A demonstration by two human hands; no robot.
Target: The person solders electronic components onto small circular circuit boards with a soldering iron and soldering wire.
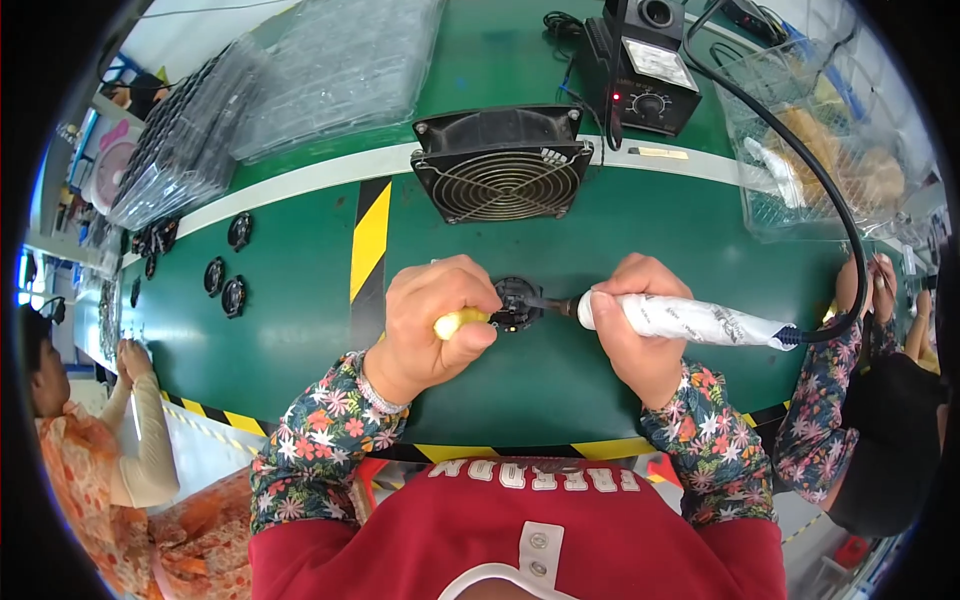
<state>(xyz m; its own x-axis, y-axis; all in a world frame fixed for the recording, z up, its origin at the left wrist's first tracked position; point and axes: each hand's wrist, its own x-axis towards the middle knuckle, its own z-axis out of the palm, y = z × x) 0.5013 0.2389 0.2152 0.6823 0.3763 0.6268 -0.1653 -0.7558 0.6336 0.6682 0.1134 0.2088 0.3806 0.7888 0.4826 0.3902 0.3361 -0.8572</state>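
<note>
In my right hand (pixel 645 320) is a soldering iron (pixel 690 318), its handle wrapped in white printed material. Its tip points left and meets a small round black part (pixel 517 303) on the green bench. My left hand (pixel 435 318) is closed at the left side of that part, its fingertips by the edge. A yellow thing with a rounded end (pixel 457 322) pokes out of the left fist; its kind is hidden by the fingers. A black cable (pixel 845 200) runs from the iron's handle up and over the right side.
A black fan (pixel 505 170) stands beyond my hands, with a soldering station (pixel 645 85) behind it to the right. Several black parts (pixel 233 296) lie on the left. Clear plastic trays (pixel 330 75) are stacked far left; a wire basket (pixel 810 150) stands right. People sit on both sides.
</note>
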